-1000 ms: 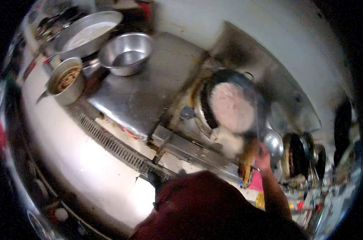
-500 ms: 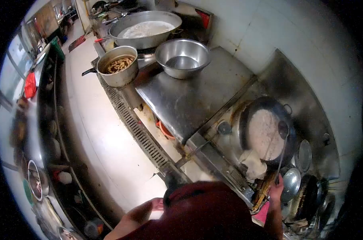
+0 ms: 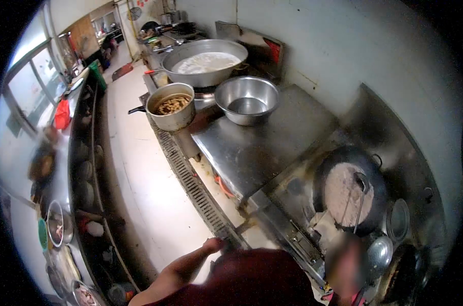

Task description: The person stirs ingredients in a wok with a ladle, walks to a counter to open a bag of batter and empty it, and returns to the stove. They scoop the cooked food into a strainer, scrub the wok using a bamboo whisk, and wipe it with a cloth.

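A dark wok (image 3: 320,178) on the right-hand burner holds a pale, cloudy liquid. In it lies the bowl of a metal ladle (image 3: 361,179), whose long handle slants down to my right hand (image 3: 346,262). That hand is blurred, but it appears closed round the handle. A whitish cloth (image 3: 323,224) rests at the wok's near edge. My left hand (image 3: 213,245) is at the stove's front edge beside my dark red clothing. Its fingers are curled, and a dark thing at their tips cannot be made out.
A steel basin (image 3: 247,117), a pot (image 3: 173,121) of brown pieces and a large pan (image 3: 206,79) of whitish liquid stand farther up the stove. Round strainers (image 3: 397,219) lie right of the wok. Shelving (image 3: 83,168) lines the aisle's left side.
The view has tilted up, so the stove appears lower. My left hand has moved forward to the stove edge and curled. The ladle bowl has shifted left within the wok.
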`<control>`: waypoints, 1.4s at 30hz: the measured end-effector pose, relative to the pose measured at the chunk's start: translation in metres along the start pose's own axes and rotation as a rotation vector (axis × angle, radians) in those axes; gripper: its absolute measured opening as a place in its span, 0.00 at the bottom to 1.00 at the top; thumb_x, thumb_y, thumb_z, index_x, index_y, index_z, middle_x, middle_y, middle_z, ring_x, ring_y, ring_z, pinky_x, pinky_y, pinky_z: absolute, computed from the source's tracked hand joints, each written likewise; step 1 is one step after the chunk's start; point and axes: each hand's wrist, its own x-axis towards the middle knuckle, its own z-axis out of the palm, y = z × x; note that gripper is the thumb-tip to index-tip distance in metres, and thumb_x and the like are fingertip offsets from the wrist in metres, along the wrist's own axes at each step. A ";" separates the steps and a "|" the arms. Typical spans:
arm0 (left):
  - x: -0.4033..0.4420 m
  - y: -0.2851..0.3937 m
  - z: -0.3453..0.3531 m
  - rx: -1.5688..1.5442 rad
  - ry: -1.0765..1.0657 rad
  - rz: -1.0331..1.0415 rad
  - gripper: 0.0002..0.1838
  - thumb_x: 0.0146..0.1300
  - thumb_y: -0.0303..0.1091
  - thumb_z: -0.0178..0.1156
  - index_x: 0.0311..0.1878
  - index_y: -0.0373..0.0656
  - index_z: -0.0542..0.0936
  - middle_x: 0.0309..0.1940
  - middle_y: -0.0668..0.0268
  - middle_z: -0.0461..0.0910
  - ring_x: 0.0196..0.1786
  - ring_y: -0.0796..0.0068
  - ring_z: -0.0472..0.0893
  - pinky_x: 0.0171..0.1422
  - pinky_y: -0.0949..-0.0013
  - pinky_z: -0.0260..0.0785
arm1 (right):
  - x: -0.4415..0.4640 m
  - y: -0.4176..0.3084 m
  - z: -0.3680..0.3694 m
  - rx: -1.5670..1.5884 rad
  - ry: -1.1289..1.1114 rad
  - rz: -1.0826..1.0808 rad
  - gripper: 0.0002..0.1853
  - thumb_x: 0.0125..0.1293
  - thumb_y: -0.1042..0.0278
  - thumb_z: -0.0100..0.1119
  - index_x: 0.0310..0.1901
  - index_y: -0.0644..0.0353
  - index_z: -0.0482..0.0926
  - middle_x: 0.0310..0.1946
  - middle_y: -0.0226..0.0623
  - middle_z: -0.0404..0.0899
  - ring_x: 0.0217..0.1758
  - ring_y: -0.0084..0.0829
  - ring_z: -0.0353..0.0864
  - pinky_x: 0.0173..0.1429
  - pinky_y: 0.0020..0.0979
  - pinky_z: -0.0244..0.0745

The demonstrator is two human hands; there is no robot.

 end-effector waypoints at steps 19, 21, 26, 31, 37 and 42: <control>-0.022 -0.003 0.002 0.200 0.005 0.042 0.18 0.57 0.44 0.47 0.35 0.41 0.79 0.39 0.52 0.77 0.43 0.53 0.75 0.48 0.56 0.67 | -0.003 -0.041 -0.055 0.273 -0.124 0.492 0.32 0.49 0.81 0.54 0.60 0.62 0.61 0.53 0.51 0.68 0.55 0.43 0.69 0.59 0.33 0.61; -0.004 -0.019 0.010 0.569 -0.089 0.383 0.14 0.57 0.39 0.47 0.36 0.43 0.79 0.37 0.54 0.77 0.42 0.55 0.76 0.47 0.58 0.68 | -0.011 -0.027 -0.050 0.175 -0.015 0.269 0.31 0.51 0.81 0.53 0.60 0.62 0.60 0.54 0.48 0.68 0.57 0.40 0.68 0.61 0.32 0.60; 0.000 -0.014 0.002 0.803 -0.279 0.416 0.13 0.56 0.40 0.48 0.35 0.45 0.80 0.35 0.55 0.78 0.41 0.54 0.77 0.47 0.59 0.68 | -0.030 -0.016 -0.035 0.070 0.100 0.384 0.32 0.54 0.76 0.53 0.62 0.54 0.58 0.45 0.54 0.73 0.42 0.50 0.76 0.45 0.38 0.71; -0.023 -0.060 -0.006 0.466 -0.140 0.133 0.17 0.56 0.45 0.51 0.33 0.41 0.79 0.36 0.55 0.79 0.41 0.57 0.78 0.45 0.60 0.69 | -0.037 -0.021 -0.048 -0.028 -0.169 0.685 0.36 0.52 0.72 0.55 0.64 0.51 0.54 0.39 0.54 0.75 0.32 0.53 0.77 0.36 0.43 0.73; -0.005 -0.096 -0.004 0.413 -0.145 0.069 0.17 0.54 0.47 0.54 0.30 0.41 0.80 0.35 0.54 0.79 0.41 0.57 0.78 0.46 0.60 0.69 | -0.067 0.016 -0.002 0.030 0.136 0.447 0.35 0.53 0.73 0.53 0.64 0.51 0.54 0.32 0.54 0.77 0.26 0.52 0.76 0.32 0.45 0.72; -0.004 -0.045 -0.007 0.408 -0.109 0.286 0.12 0.55 0.39 0.50 0.30 0.42 0.80 0.33 0.55 0.79 0.39 0.56 0.77 0.44 0.59 0.69 | -0.067 0.023 0.007 0.101 0.043 0.457 0.39 0.53 0.71 0.53 0.66 0.47 0.47 0.24 0.52 0.75 0.23 0.52 0.75 0.28 0.45 0.69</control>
